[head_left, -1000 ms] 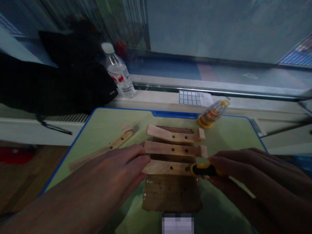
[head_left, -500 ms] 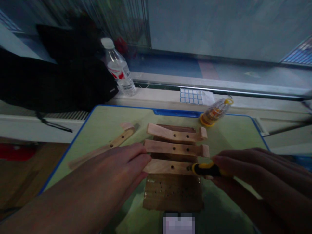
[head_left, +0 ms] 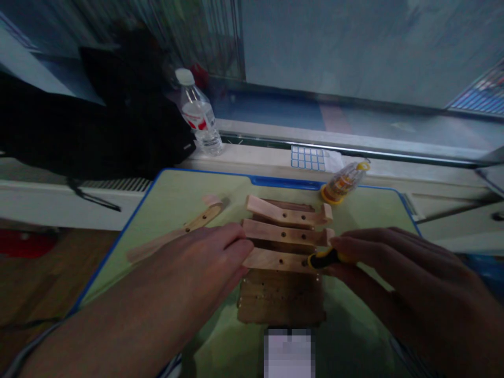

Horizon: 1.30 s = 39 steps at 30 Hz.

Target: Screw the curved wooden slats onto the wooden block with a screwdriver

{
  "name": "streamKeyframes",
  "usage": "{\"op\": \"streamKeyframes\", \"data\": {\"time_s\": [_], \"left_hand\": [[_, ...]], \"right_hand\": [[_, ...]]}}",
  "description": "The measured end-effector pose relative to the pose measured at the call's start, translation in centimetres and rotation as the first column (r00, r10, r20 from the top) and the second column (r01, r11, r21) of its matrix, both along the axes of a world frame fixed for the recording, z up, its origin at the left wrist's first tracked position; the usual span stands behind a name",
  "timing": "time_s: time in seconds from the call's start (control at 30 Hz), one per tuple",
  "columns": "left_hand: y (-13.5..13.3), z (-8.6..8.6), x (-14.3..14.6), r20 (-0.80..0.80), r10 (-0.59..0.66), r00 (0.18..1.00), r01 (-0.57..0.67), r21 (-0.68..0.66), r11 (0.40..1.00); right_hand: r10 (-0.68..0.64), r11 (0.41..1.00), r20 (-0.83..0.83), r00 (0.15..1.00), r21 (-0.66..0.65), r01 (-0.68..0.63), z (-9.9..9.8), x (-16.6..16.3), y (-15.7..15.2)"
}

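Observation:
My right hand (head_left: 378, 262) is closed around a yellow and black screwdriver (head_left: 325, 259), whose tip meets the right hole of the nearest wooden hook (head_left: 271, 259). That hook's left end is pinched by the fingers of my left hand (head_left: 212, 257). Two more pale wooden hooks, a middle one (head_left: 268, 231) and a far one (head_left: 268, 209), lie across the same brown wooden board (head_left: 281, 304). Each shows two holes; whether screws sit in them is too small to tell. A loose wooden hook (head_left: 197, 219) rests on the table, left of the board.
The green table (head_left: 189, 184) has a blue rim. A clear container with a yellow cap and base (head_left: 342, 184) stands at its back right. Behind, on the sill, are a water bottle (head_left: 200, 121) and a blue-gridded sheet (head_left: 307, 157). A black bag (head_left: 129, 126) lies at left.
The view has shifted slightly. Both hands keep their places on the nearest hook, and the screwdriver stays at its right hole.

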State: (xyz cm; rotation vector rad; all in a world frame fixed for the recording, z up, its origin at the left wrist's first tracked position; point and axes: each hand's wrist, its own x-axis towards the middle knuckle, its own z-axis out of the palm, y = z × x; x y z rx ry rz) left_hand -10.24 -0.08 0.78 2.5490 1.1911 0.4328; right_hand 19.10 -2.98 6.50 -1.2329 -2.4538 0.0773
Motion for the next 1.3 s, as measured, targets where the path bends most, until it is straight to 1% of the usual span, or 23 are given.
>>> {"op": "streamKeyframes", "data": {"time_s": [0.07,0.1,0.13,0.2,0.23,0.27,0.3,0.37,0.47,0.53,0.6,0.7,0.8,0.93,1.07,1.17,1.3], "left_hand": [[0.2,1.0,0.8,-0.057,-0.051,0.997,0.054,0.051,0.997],[0.3,1.6,1.3,-0.075,-0.061,0.995,0.066,0.069,0.995],[0.4,2.3,1.9,-0.072,-0.1,0.992,0.107,0.101,0.989],[0.5,3.4,3.2,-0.115,-0.061,0.991,0.075,0.121,0.99],[0.5,3.8,4.0,-0.112,-0.026,0.993,0.042,0.145,0.989],[0.6,4.0,4.7,-0.075,-0.013,0.997,0.024,0.145,0.989],[0.6,4.0,5.5,-0.026,-0.014,1.0,0.017,0.112,0.994],[0.6,3.4,7.0,0.092,-0.041,0.995,0.038,0.03,0.999],[0.5,2.0,8.9,0.294,-0.042,0.955,0.047,-0.011,0.999],[0.3,1.1,9.9,0.368,-0.033,0.929,0.049,-0.034,0.998],[0.1,0.5,10.6,0.366,-0.003,0.931,0.015,-0.031,0.999],[-0.1,0.0,11.1,0.362,0.018,0.932,-0.018,-0.004,1.0],[0.0,-0.2,11.3,0.374,0.007,0.928,-0.011,0.009,1.0],[0.2,-0.7,11.4,0.374,0.001,0.927,-0.004,0.008,1.0],[0.5,-1.6,11.8,0.409,0.046,0.911,-0.045,-0.012,0.999],[0.6,-2.1,12.1,0.433,0.076,0.898,-0.066,-0.039,0.997],[0.8,-2.2,12.0,0.425,0.109,0.899,-0.07,-0.106,0.992]], "right_hand": [[0.006,1.0,0.019,1.0,0.015,-0.006,0.1,-0.4,0.2],[0.008,1.0,0.025,1.0,0.021,-0.009,0.0,-0.7,0.2],[0.009,1.0,0.03,0.999,0.024,-0.01,0.0,-0.9,0.3],[0.006,1.0,0.034,0.999,0.027,-0.007,-0.1,-1.2,0.3],[0.004,1.0,0.033,0.999,0.024,-0.005,-0.1,-1.3,0.3],[0.002,1.0,0.028,1.0,0.021,-0.003,-0.1,-1.3,0.3],[0.007,1.0,0.025,1.0,0.009,-0.007,-0.1,-1.3,0.4],[0.012,1.0,0.021,1.0,-0.017,-0.012,0.0,-1.2,0.5],[-0.012,1.0,0.016,1.0,-0.022,0.013,0.1,-1.0,0.6],[-0.018,0.999,0.016,1.0,-0.027,0.018,0.1,-1.0,0.7],[-0.021,1.0,0.008,1.0,-0.007,0.021,0.0,-0.9,0.8],[-0.029,1.0,-0.005,1.0,0.003,0.029,-0.2,-0.8,0.9],[-0.024,1.0,-0.041,0.999,-0.001,0.024,-0.5,-0.4,0.8],[0.009,1.0,-0.137,0.991,0.014,-0.007,-0.9,0.4,0.6],[0.05,0.999,-0.183,0.982,0.021,-0.047,-1.4,0.5,0.4],[0.053,0.998,-0.191,0.98,0.046,-0.045,-1.8,0.3,0.3],[0.036,0.998,-0.229,0.973,0.051,-0.025,-2.3,0.2,0.4]]}}
